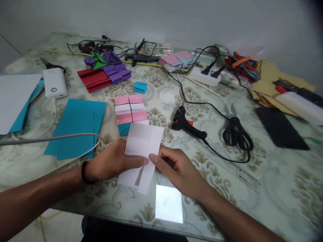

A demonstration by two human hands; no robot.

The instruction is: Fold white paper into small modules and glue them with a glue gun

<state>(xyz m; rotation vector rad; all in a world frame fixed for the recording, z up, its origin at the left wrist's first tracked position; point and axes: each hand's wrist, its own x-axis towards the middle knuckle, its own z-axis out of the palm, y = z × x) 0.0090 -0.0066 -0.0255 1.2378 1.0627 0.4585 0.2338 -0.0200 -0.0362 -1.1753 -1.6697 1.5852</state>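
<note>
A white sheet of paper (143, 141), creased and split at its lower end into two flaps, is held above the table. My left hand (118, 159) grips its left side, thumb lying across the front and fingers hidden behind. My right hand (176, 168) pinches the right edge, its thumb tip close to the left thumb. Just beyond the paper lie folded pink and white pieces (131, 109) with a dark line down their middle, and a teal folded piece (124, 129) partly covered by the sheet.
Teal sheets (75, 124) and a white power bank (55, 84) lie left, with a cable crossing. A black glue gun (189, 124), scissors (237, 134), a phone (281, 127) and a clear ruler (234, 171) lie right. Red folded paper (93, 80) sits behind.
</note>
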